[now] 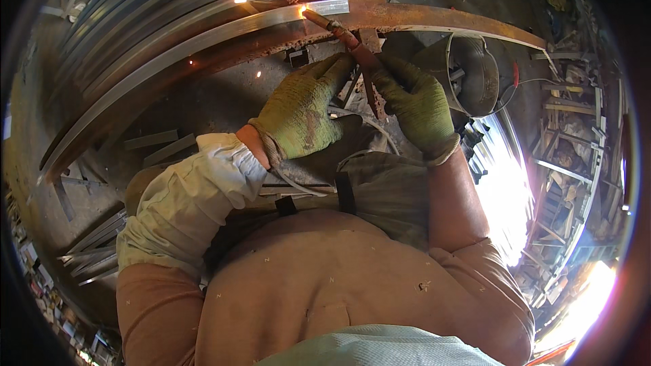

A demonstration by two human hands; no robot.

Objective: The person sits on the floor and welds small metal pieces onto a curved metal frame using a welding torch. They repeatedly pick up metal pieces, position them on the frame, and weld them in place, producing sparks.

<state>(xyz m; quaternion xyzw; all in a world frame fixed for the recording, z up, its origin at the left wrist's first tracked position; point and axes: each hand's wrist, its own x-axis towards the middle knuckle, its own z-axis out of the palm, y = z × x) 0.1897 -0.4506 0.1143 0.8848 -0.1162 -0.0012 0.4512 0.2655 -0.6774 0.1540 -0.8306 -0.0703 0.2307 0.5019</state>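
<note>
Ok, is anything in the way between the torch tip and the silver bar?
Nothing visible: the gloved right hand holds the torch, its tip right at the glow on the silver bar. Glare hides whether they touch.

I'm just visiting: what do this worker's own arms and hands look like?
The left hand and right hand wear smudged yellow-green fabric work gloves with pale-edged cuffs. On the left arm is a baggy, creased cream cloth oversleeve; the right forearm is bare up to a tan-brown fabric shirt sleeve.
</note>
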